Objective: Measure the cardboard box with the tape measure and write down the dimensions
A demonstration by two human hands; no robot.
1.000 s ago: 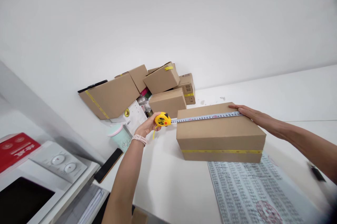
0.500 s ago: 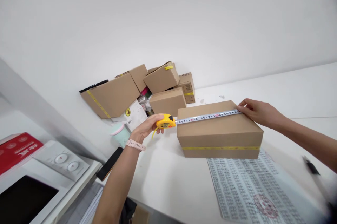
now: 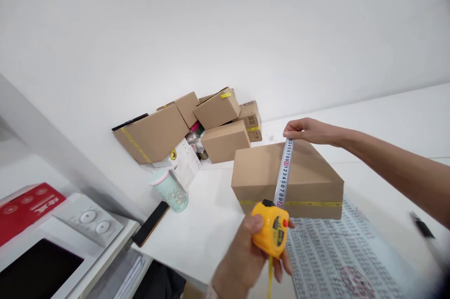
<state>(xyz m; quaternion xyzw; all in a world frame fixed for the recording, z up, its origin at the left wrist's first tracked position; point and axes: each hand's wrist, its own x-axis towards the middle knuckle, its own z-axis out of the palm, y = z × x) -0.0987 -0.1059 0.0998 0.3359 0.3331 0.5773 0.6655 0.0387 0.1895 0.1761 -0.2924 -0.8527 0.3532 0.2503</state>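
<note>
My left hand (image 3: 242,247) is closed around the yellow case of a tape measure (image 3: 270,229), in front of a closed cardboard box (image 3: 255,168). From the case, the white blade (image 3: 284,175) runs away from me over the top of the box, crossing its short side. Its far end is pinched by my right hand (image 3: 301,131) at the box's back edge. A yellow printed strip (image 3: 312,204) goes along the box's front face. Under the box's front right part lies a printed grey sheet (image 3: 326,252) with a red round mark.
Several cardboard boxes (image 3: 225,142) are piled against the wall at the back left. Nearer stand a mint tumbler (image 3: 172,191) and a black flat bar (image 3: 151,224). A white microwave (image 3: 70,242) is at the left; a pen (image 3: 422,225) lies at the right.
The tape has swung from lying along the box's length to crossing its width. My left hand moved right and toward me with the case; my right hand moved left to the back edge.
</note>
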